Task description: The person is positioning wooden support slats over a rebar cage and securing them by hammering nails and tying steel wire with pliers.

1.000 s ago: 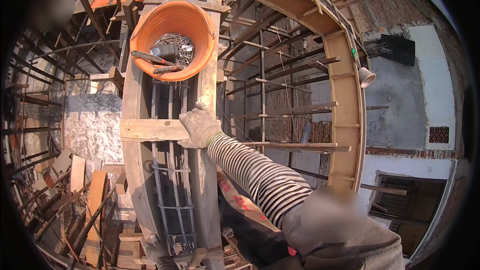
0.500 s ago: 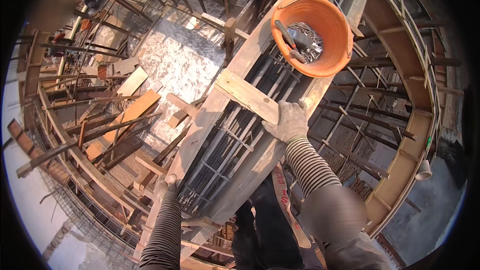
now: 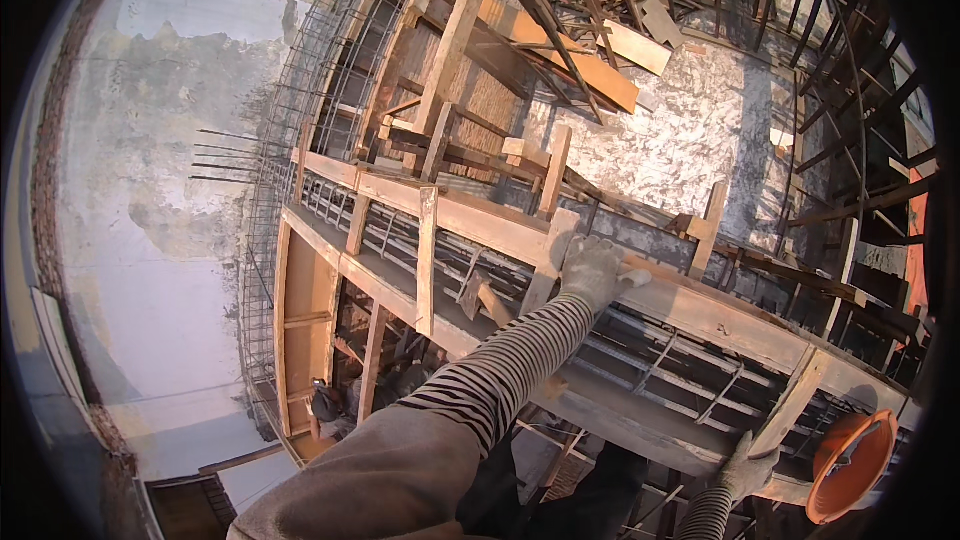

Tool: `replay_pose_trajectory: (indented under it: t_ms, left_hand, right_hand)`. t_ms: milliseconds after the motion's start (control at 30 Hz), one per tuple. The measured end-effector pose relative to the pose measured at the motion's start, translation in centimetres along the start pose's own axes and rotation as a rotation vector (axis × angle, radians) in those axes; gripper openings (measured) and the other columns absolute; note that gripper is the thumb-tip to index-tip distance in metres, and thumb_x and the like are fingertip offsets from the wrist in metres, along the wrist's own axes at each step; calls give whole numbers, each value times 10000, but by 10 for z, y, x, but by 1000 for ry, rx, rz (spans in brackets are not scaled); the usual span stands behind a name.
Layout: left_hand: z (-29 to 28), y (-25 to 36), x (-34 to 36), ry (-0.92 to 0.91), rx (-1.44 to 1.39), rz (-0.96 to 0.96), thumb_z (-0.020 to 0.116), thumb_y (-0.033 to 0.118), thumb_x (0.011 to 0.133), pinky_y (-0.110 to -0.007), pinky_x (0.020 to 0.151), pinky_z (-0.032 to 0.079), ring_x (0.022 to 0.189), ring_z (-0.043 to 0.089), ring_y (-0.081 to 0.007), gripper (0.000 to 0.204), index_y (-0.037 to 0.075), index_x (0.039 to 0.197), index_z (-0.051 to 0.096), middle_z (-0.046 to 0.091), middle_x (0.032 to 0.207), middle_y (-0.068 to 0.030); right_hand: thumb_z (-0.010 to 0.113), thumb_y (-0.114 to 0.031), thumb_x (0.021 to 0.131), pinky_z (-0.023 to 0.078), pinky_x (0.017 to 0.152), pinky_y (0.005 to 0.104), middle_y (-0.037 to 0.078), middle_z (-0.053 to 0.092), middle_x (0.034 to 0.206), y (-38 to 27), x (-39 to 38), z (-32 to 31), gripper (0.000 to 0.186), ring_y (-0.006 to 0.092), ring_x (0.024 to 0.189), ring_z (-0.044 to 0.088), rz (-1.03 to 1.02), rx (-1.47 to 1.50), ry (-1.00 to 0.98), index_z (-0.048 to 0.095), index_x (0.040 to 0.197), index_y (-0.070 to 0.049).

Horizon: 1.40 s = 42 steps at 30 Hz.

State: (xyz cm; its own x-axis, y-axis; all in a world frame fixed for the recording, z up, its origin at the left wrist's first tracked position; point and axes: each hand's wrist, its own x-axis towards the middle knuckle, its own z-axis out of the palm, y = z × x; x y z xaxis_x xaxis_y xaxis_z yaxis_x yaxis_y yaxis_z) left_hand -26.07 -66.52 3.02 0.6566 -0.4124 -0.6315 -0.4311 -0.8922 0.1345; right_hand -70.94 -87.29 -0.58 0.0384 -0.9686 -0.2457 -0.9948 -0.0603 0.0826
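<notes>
My left hand (image 3: 592, 272), in a pale work glove, is closed over the far board (image 3: 710, 315) of a long wooden beam form, beside an upright-looking crosspiece (image 3: 550, 258). At the lower right, my right hand (image 3: 745, 472), also gloved, grips the near end of another wooden crosspiece (image 3: 790, 402) spanning the form; its fingertips are partly hidden. Steel rebar (image 3: 655, 365) with ties runs inside the form between the boards. An orange bucket (image 3: 850, 465) sits on the form to the right of my right hand, its contents mostly out of sight.
More crosspieces (image 3: 427, 260) bridge the form on the left. A rebar mesh (image 3: 262, 270) stands along its left end, with bars sticking out. Loose planks (image 3: 570, 50) and slanted props fill the far side. Below lies a pale, sunlit floor (image 3: 690, 135).
My view has swung left along the form, so the bucket now appears at the lower right. My left hand has moved farther out on the far board; my right hand stays near the crosspiece end.
</notes>
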Motion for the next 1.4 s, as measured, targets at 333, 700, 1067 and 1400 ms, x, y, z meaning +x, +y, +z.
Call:
replay_pose_trajectory:
  t_ms: [333, 700, 1067, 1400]
  left_hand:
    - [19, -161, -77, 897, -238, 17, 788, 289, 888, -537, 1182, 360, 1389, 451, -406, 683, 135, 1477, 477, 495, 1464, -188]
    - [28, -364, -125, 384, -1050, -603, 724, 358, 941, -431, 1026, 542, 1186, 674, -317, 678, 21, 1478, 483, 666, 1269, -179]
    - [-5, -503, -160, 783, -2270, -291, 633, 240, 947, -412, 870, 600, 977, 676, -236, 469, 44, 1367, 557, 621, 1088, -84]
    - [-8, -647, -150, 1235, -2507, -369, 672, 343, 1017, -298, 758, 562, 819, 643, -159, 257, 104, 1082, 602, 593, 850, -18]
  right_hand:
    - [694, -670, 910, 442, 1146, 517, 284, 552, 1488, -27, -9, -27, 965, 445, 1387, 531, 70, 52, -119, 403, 1563, -22]
    - [734, -246, 1001, 360, 1224, 461, 200, 480, 1538, -402, -208, -58, 660, 335, 1434, 479, -1094, 780, -106, 422, 1519, 19]
    - [629, -775, 875, 530, 992, 487, 252, 735, 1167, -643, -390, 23, 887, 409, 1141, 699, -1204, -190, -335, 647, 1323, -10]
    - [633, -751, 882, 548, 887, 497, 239, 738, 1049, -642, -398, 31, 805, 405, 1015, 722, -1175, -178, -177, 667, 1242, -31]
